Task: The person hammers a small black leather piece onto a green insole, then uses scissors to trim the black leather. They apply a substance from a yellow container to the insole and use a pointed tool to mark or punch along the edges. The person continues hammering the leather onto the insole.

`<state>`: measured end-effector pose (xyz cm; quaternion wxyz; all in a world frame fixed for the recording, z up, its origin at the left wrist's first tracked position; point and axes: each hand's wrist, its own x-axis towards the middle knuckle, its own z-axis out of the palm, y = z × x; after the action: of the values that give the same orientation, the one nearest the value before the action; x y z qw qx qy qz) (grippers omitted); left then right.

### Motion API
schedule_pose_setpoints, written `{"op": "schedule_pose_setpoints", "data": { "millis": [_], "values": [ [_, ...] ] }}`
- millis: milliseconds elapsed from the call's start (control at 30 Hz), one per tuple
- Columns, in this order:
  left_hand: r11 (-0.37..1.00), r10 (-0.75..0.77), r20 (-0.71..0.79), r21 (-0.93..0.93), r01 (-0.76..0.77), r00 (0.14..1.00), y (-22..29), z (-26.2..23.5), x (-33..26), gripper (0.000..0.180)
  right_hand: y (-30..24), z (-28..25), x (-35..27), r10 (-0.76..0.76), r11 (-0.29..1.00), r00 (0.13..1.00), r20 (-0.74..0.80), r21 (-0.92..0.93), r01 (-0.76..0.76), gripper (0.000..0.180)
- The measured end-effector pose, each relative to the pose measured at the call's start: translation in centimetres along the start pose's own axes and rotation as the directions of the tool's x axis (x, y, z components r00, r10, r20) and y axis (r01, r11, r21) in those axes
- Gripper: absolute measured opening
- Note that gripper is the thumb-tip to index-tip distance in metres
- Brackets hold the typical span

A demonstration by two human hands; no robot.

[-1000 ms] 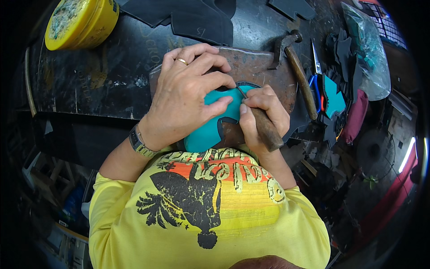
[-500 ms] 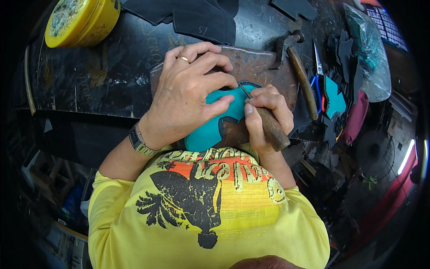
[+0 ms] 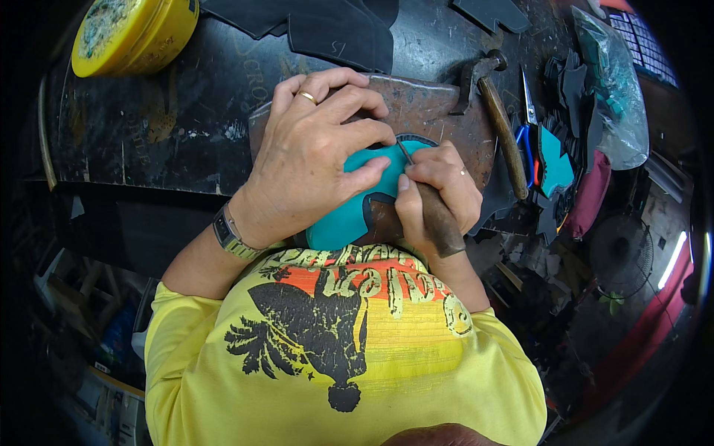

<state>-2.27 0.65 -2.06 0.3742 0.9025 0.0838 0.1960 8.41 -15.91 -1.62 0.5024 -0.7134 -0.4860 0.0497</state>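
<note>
A teal, shoe-upper-shaped piece (image 3: 336,225) with a dark curved edge lies on a worn brown board (image 3: 424,104). My left hand (image 3: 312,149) rests over it, thumb on the teal face and bent fingers at the far edge, holding it down. What those fingertips pinch is partly hidden. My right hand (image 3: 450,182) is closed round the wooden handle of an awl (image 3: 439,219). Its thin metal shaft slants across the teal surface, and the tip meets the dark edge beside my left index finger.
A hammer (image 3: 502,134) lies at the board's right, with blue-handled scissors (image 3: 527,137) and a teal cut piece (image 3: 554,160) beyond. Dark offcuts and a clear plastic bag (image 3: 617,97) sit farther right. A yellow tub (image 3: 141,41) stands far left; black sheets (image 3: 335,33) lie at the back.
My right hand has shifted slightly left and turned, bringing the awl's handle end left and a little nearer me. My left hand and the teal piece stay almost where they were.
</note>
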Motion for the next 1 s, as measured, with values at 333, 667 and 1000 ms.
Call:
{"op": "schedule_pose_setpoints", "data": {
  "millis": [333, 667, 1000],
  "values": [
    [0.997, -0.016, -0.025, 0.071, 0.018, 1.000, 0.5, -0.5, -0.7, 0.033, -0.3, 0.6, 0.2, -0.023, 0.999, 1.000, -0.011, -0.044, 0.023, 0.018],
    [0.963, -0.143, -0.082, 0.217, 0.158, 0.986, 2.3, -2.4, -3.3, 0.040, -0.1, 0.2, 0.3, 0.012, 0.999, 0.999, -0.039, 0.030, -0.011, 0.012],
    [0.939, -0.218, -0.062, 0.258, 0.227, 0.974, 3.4, -2.3, -2.8, 0.035, 0.3, 0.2, 0.1, -0.020, 0.999, 0.998, -0.067, 0.024, 0.022, 0.013]
  ]
}}
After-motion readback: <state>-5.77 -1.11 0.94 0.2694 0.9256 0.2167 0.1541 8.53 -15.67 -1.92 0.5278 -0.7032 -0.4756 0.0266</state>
